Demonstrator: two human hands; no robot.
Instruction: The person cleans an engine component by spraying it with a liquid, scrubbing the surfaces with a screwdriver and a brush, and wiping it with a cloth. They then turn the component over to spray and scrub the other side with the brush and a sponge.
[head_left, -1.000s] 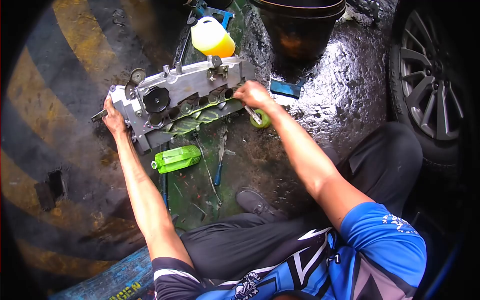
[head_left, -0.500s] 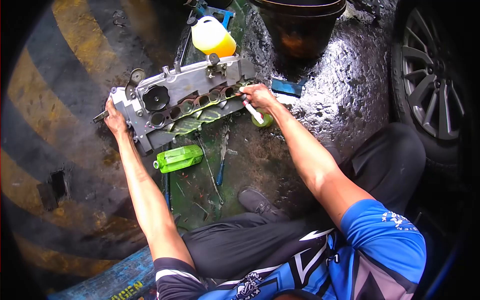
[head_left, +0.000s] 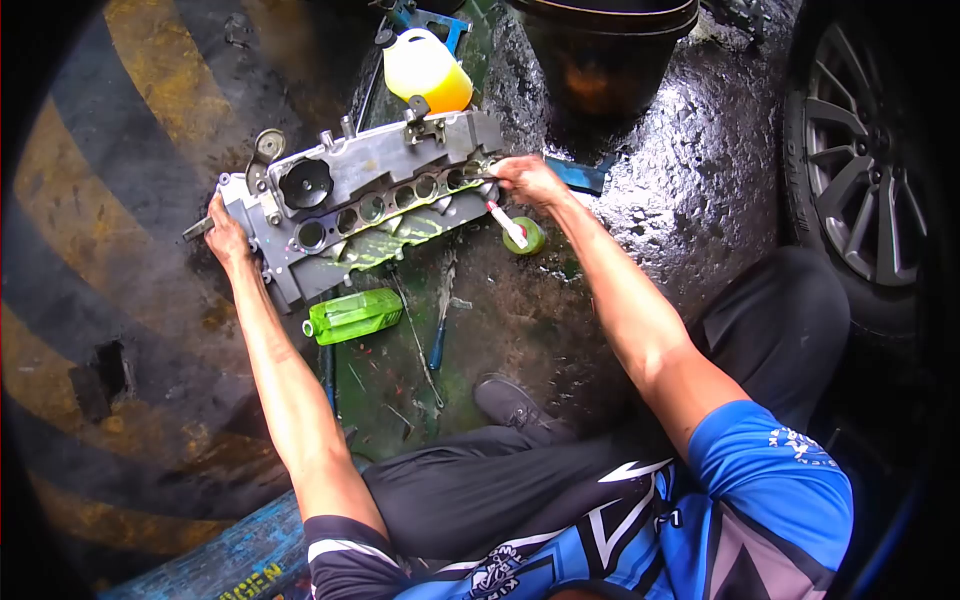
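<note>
A grey metal engine cylinder head point(head_left: 370, 165), with a black round cap on its cover, lies tilted on the floor in front of me. A row of round ports runs along its side, and green liquid wets the face below them. My left hand point(head_left: 228, 235) is wrapped around its left end. At the right end of the port row, my right hand point(head_left: 528, 182) has its fingers closed on the edge; the fingertips are partly hidden. Just below that hand, a white and red marker-like stick point(head_left: 507, 225) leans at a small green container point(head_left: 524, 237).
A green bottle point(head_left: 352, 316) lies on its side nearer me, beside a blue-handled tool point(head_left: 438, 345). Behind the head stand a yellow jug point(head_left: 428, 70) and a dark bucket point(head_left: 605, 60). A blue flat piece point(head_left: 575, 175) lies right, and a car wheel point(head_left: 862, 150) stands far right.
The cylinder head has turned slightly so its ports face me more, and its cover has shifted a little left. My right hand has moved slightly, away from the stick. My left hand keeps its hold.
</note>
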